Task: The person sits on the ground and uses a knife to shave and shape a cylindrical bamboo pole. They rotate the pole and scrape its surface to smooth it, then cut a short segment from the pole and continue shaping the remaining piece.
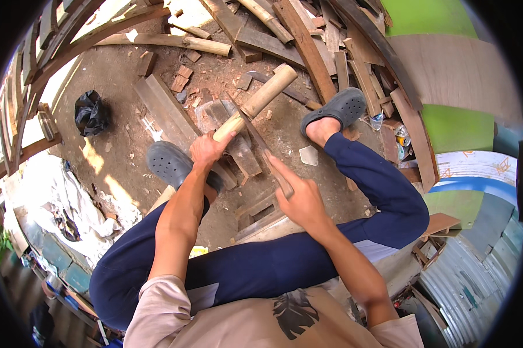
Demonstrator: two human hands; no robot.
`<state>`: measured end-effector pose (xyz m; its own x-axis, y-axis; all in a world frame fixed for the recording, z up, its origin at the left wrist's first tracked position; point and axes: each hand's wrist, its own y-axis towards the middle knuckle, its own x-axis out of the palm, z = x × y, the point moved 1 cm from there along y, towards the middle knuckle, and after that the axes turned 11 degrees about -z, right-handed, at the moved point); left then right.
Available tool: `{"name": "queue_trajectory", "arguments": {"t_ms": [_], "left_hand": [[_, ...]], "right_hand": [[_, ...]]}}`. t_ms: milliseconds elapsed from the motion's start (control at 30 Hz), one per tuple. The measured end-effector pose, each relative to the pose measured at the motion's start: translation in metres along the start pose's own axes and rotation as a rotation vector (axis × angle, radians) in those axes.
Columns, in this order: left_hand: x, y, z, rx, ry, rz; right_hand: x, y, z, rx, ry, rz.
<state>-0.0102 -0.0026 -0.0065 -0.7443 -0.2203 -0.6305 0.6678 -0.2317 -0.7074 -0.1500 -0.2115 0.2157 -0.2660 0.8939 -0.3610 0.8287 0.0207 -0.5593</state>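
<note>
My left hand (209,148) is closed round the near end of a round wooden pole (268,93) that slants up to the right. The pole's near part looks paler and slimmer than its far part. In my right hand (302,200) is the handle of a long, narrow-bladed tool (254,132); whether it is a knife or a saw I cannot tell. Its blade crosses the pole just beyond my left hand, where the two parts meet. Below the pole lies a chopped wooden block (241,153). A curved blade with a wooden handle (290,91) rests behind it.
My feet in grey clogs (177,162) stand either side. Planks (169,110) lie on the dirt floor, with a black plastic bag (91,113) farther left. Scrap timber (354,64) is heaped at the far right. White cloth (70,203) lies at the left.
</note>
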Motion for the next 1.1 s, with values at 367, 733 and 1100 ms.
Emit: {"name": "queue_trajectory", "arguments": {"t_ms": [367, 733, 1100], "left_hand": [[-0.001, -0.001, 0.006, 0.027, 0.012, 0.026], [0.010, -0.004, 0.000, 0.027, 0.039, 0.107], [0.003, 0.005, 0.026, 0.178, -0.263, 0.480]], "right_hand": [[0.021, 0.119, 0.023, -0.006, -0.051, 0.047], [-0.021, -0.097, 0.032, 0.195, -0.052, 0.020], [-0.094, -0.062, 0.000, 0.004, 0.104, 0.125]]}}
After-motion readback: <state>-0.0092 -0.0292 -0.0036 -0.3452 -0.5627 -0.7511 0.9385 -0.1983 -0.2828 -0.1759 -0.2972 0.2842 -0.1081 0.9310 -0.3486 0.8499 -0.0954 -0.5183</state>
